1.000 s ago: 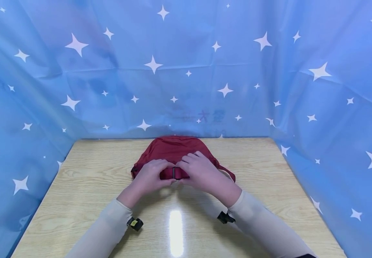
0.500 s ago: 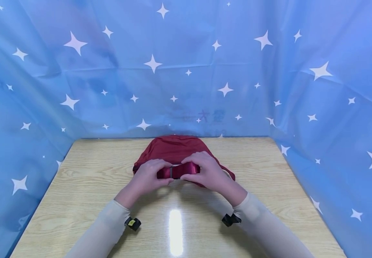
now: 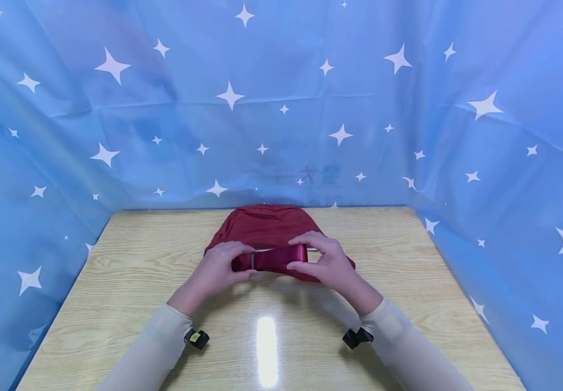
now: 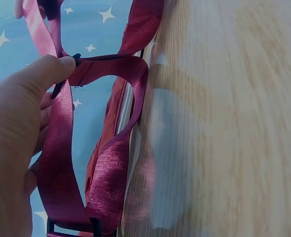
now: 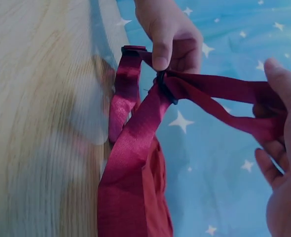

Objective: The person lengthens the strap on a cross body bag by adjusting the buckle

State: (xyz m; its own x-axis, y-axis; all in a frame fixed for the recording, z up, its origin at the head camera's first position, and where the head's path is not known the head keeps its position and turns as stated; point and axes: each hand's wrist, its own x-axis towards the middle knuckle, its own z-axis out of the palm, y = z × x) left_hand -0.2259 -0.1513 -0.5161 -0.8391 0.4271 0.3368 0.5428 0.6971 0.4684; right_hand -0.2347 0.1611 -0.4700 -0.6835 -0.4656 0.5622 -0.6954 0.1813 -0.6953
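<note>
Red bag: the cloth bag (image 3: 261, 221) is lying on the tabletop (image 3: 154, 244) and looking soft and a bit saggy.
Strap: the dark red strap (image 3: 276, 259) is being held up just in front of the bag's near side.
Left hand: the left hand (image 3: 216, 267) is pinching the strap beside the black slide buckle (image 5: 167, 90), left of the bag's middle.
Right hand: the right hand (image 3: 329, 262) is pinching a loop of the strap, thumb and fingers curling round it, right of the bag's middle.
Strap feel: it is looking light, bendy and shiny, so it is probably sliding easily and not breaking.
Buckle feel: it is looking thin and hard, so it is likely giving a firm spot to grab.
Good hold: one hand is best pinching by the buckle, the other holding the loop's end.
Head view: it is showing the whole bag, which the wrist views are cutting off.
Right wrist view: it is showing two strap layers going from buckle to loop; from the head they are looking like one band.
Left wrist view: it is showing a second buckle (image 4: 97, 226), toward the bag's left end, which the head view is not showing.
</note>
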